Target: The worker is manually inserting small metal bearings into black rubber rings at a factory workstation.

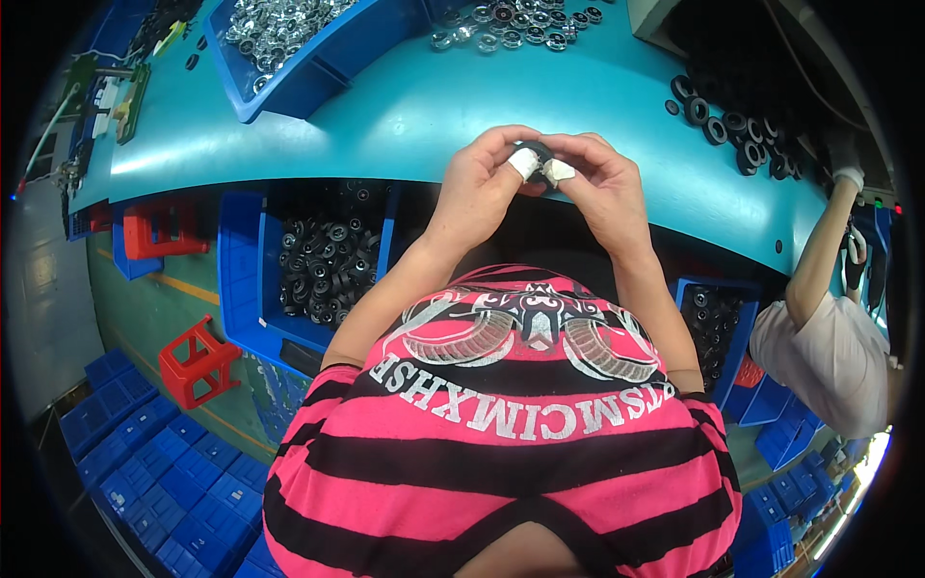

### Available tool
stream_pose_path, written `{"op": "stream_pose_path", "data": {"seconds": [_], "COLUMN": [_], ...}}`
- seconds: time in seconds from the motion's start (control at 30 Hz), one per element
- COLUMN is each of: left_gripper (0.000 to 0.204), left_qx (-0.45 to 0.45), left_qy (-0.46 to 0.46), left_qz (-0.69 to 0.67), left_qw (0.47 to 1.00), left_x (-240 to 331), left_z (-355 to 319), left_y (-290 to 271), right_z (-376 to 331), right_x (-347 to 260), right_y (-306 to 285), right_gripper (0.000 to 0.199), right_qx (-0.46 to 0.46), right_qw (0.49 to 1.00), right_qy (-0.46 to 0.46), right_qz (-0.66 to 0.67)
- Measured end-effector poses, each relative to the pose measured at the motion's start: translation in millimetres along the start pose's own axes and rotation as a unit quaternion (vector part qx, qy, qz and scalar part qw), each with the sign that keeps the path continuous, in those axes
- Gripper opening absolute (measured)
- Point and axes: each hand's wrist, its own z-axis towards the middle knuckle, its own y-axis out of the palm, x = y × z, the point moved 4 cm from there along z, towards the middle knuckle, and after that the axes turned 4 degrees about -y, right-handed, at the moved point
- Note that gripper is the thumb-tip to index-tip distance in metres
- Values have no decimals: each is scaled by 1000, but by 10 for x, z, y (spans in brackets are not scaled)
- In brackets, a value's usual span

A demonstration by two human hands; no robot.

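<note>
Over the near edge of the teal table (pixel 385 144), my left hand (pixel 479 183) and my right hand (pixel 607 188) meet around a small black ring-shaped wheel part (pixel 541 150). Both hands are closed on it, thumbs on the near face and fingers curled behind. White wrapping (pixel 524 162) covers my left thumb tip, and similar white wrapping (pixel 559 171) covers the right one. The fingers hide much of the part, so I cannot tell whether something sits inside it.
A blue bin (pixel 289 96) of clear, shiny hubs stands far left; loose clear hubs (pixel 525 34) lie beside it. Black rings (pixel 718 130) are piled at right. Below the table, a blue bin (pixel 273 279) holds black wheels. A co-worker (pixel 824 347) is at right; red stools (pixel 198 361) stand left.
</note>
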Motion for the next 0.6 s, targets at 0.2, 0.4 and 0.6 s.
{"op": "stream_pose_path", "data": {"seconds": [0.2,0.4,0.6], "left_gripper": [22,42,57], "left_qx": [39,-21,-39], "left_qy": [22,46,38], "left_qz": [35,11,57], "left_qw": [998,999,997], "left_x": [-44,14,12], "left_z": [-34,-56,-69], "left_y": [9,48,67], "right_z": [-29,12,10], "right_x": [-9,124,119], "right_y": [84,11,-39], "right_gripper": [31,33,33], "right_qx": [4,32,28], "right_qw": [999,994,992], "right_qy": [-40,47,66], "right_qz": [-31,92,100]}}
